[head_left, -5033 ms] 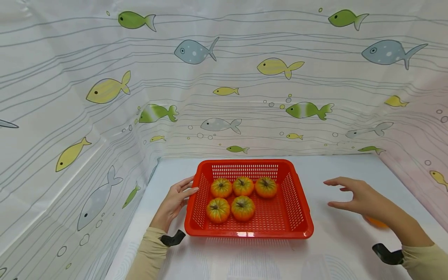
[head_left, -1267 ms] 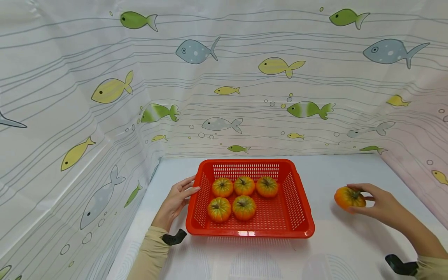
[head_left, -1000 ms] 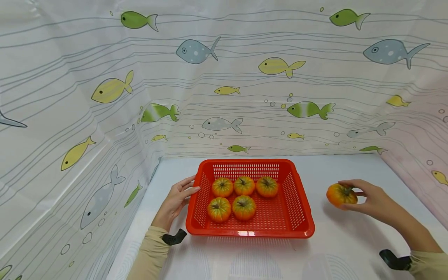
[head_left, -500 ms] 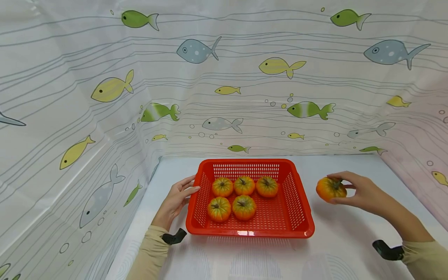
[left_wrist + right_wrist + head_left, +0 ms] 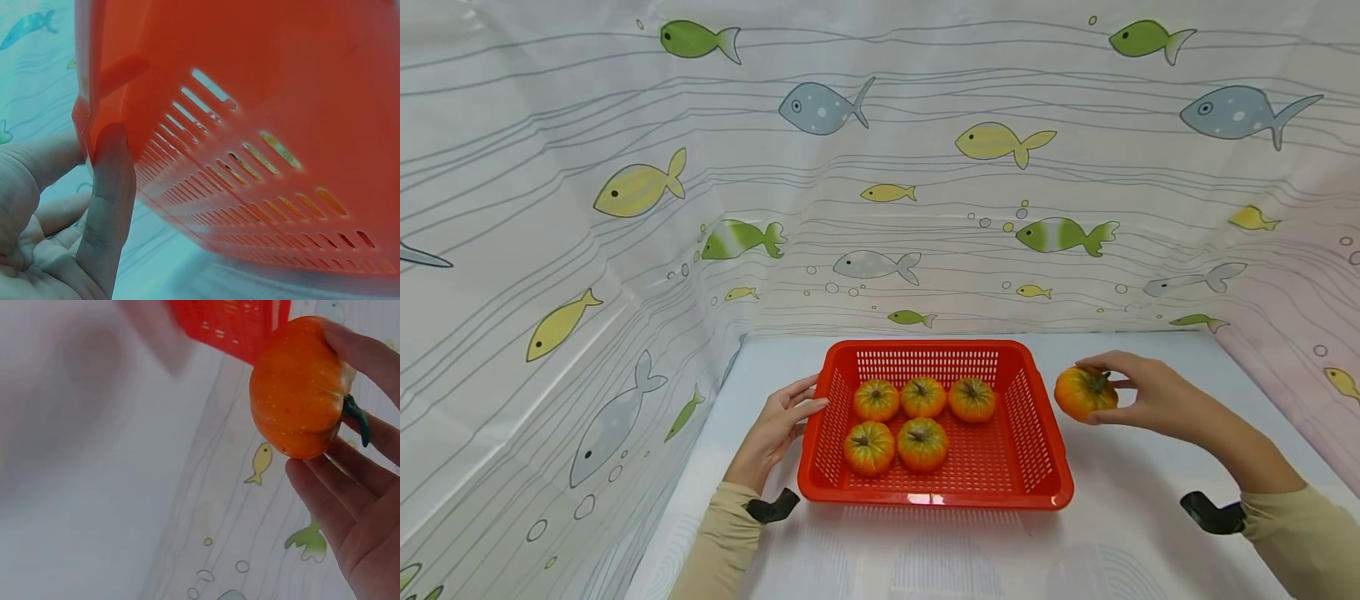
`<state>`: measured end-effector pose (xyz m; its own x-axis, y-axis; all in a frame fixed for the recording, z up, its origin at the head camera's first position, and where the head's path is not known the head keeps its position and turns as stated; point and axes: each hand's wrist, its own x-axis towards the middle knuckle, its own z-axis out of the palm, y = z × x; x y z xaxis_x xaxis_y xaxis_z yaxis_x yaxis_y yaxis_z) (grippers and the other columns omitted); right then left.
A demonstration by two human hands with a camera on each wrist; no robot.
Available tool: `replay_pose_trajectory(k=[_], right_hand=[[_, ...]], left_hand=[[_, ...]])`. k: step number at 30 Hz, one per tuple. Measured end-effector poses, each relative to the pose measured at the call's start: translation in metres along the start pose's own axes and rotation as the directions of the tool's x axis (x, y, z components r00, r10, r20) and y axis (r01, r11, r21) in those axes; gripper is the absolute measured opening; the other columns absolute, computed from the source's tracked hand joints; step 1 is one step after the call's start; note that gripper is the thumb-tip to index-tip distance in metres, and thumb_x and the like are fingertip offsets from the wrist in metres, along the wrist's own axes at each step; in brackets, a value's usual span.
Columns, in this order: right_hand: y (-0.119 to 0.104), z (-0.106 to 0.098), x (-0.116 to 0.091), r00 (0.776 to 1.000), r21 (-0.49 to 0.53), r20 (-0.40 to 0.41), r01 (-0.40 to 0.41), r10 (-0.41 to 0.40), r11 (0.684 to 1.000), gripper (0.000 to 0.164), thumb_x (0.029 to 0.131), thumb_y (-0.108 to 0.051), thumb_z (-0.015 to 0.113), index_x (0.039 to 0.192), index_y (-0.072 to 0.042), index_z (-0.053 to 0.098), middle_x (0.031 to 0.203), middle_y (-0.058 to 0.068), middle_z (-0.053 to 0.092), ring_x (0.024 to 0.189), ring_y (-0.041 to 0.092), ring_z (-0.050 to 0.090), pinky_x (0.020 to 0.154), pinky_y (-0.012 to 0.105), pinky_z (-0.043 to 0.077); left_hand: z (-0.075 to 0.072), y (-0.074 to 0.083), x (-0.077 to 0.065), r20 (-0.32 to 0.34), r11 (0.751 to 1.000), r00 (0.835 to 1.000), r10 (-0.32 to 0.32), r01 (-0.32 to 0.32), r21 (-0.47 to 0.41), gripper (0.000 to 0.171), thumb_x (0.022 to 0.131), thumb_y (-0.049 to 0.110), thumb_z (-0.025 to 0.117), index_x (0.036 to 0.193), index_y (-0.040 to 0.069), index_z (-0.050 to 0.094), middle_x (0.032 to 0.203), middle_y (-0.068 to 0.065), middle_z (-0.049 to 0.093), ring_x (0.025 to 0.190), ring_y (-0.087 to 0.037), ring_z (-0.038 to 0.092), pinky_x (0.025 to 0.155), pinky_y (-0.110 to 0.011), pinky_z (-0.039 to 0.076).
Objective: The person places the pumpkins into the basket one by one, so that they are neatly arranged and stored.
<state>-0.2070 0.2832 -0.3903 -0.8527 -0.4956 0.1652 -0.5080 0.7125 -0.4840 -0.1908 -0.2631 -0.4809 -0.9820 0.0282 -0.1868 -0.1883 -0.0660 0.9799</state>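
Observation:
A red plastic basket (image 5: 936,502) with slotted walls stands on the table. Several small orange-yellow pumpkins (image 5: 922,445) lie inside it, three along the back and the others at the front left. My left hand (image 5: 775,429) holds the basket's left rim; in the left wrist view its fingers (image 5: 109,206) lie against the outer wall (image 5: 300,75), just under the rim. Just off the basket's right side, my right hand (image 5: 1157,400) grips another pumpkin (image 5: 1084,393) between thumb and fingers. The right wrist view has this pumpkin (image 5: 297,394) tilted, its green stem toward the palm.
The table (image 5: 1000,558) has a pale cover. A white curtain (image 5: 940,200) printed with fish rises behind the basket and along both sides. Each wrist wears a black strap mount, the right one (image 5: 1213,512) low over the table.
My right hand reached right, took hold of a pumpkin, and has carried it leftward and slightly farther from me, up to the basket's right side. The left hand and basket have stayed put.

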Motion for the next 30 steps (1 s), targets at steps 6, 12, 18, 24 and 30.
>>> replay_pose_trajectory(k=[6, 12, 18, 24, 30], right_hand=[[-0.014, -0.002, 0.013, 0.999, -0.001, 0.028, 0.026, -0.026, 1.0, 0.069, 0.073, -0.033, 0.094, 0.132, -0.012, 0.065, 0.125, 0.004, 0.071, 0.114, 0.028, 0.066, 0.086, 0.046, 0.064], [-0.03, -0.001, 0.026, 0.997, 0.006, 0.077, 0.029, -0.029, 1.0, 0.069, 0.073, -0.034, 0.094, 0.133, -0.014, 0.065, 0.126, 0.001, 0.07, 0.114, 0.024, 0.065, 0.089, 0.047, 0.063], [-0.045, 0.0, 0.038, 0.988, 0.014, 0.146, 0.044, -0.046, 0.999, 0.067, 0.076, -0.035, 0.092, 0.132, -0.01, 0.065, 0.125, 0.004, 0.07, 0.113, 0.025, 0.065, 0.089, 0.048, 0.063], [-0.056, 0.006, 0.051, 0.975, -0.004, 0.219, 0.051, -0.049, 0.999, 0.065, 0.077, -0.035, 0.091, 0.131, -0.009, 0.066, 0.126, 0.006, 0.069, 0.109, 0.021, 0.066, 0.086, 0.041, 0.064], [-0.064, 0.015, 0.062, 0.961, -0.027, 0.271, 0.064, -0.054, 0.998, 0.063, 0.077, -0.034, 0.091, 0.13, -0.01, 0.068, 0.121, 0.004, 0.068, 0.104, 0.018, 0.067, 0.086, 0.041, 0.064]], left_hand=[[-0.001, 0.0, 0.0, 0.014, 1.0, 1.0, 0.014, -0.014, 0.013, 0.061, 0.099, 0.014, 0.07, 0.154, 0.009, 0.046, 0.123, -0.003, 0.067, 0.093, -0.012, 0.074, 0.078, -0.032, 0.065], [-0.001, -0.001, -0.001, 0.01, 1.0, 1.0, 0.02, -0.02, 0.007, 0.061, 0.099, 0.013, 0.07, 0.154, 0.008, 0.046, 0.119, -0.002, 0.069, 0.092, -0.012, 0.074, 0.076, -0.031, 0.065], [-0.001, -0.001, -0.001, 0.011, 1.0, 1.0, 0.013, -0.013, 0.0, 0.061, 0.098, 0.013, 0.07, 0.154, 0.008, 0.045, 0.117, 0.0, 0.069, 0.091, -0.012, 0.074, 0.076, -0.031, 0.064], [-0.002, -0.001, 0.0, 0.012, 1.0, 1.0, 0.009, -0.009, 0.001, 0.061, 0.098, 0.014, 0.071, 0.154, 0.01, 0.047, 0.117, -0.001, 0.069, 0.091, -0.013, 0.074, 0.077, -0.032, 0.065], [-0.002, -0.001, -0.001, 0.027, 1.0, 0.999, 0.02, -0.02, 0.005, 0.062, 0.098, 0.014, 0.071, 0.155, 0.008, 0.045, 0.117, 0.0, 0.068, 0.091, -0.012, 0.074, 0.075, -0.031, 0.065]])
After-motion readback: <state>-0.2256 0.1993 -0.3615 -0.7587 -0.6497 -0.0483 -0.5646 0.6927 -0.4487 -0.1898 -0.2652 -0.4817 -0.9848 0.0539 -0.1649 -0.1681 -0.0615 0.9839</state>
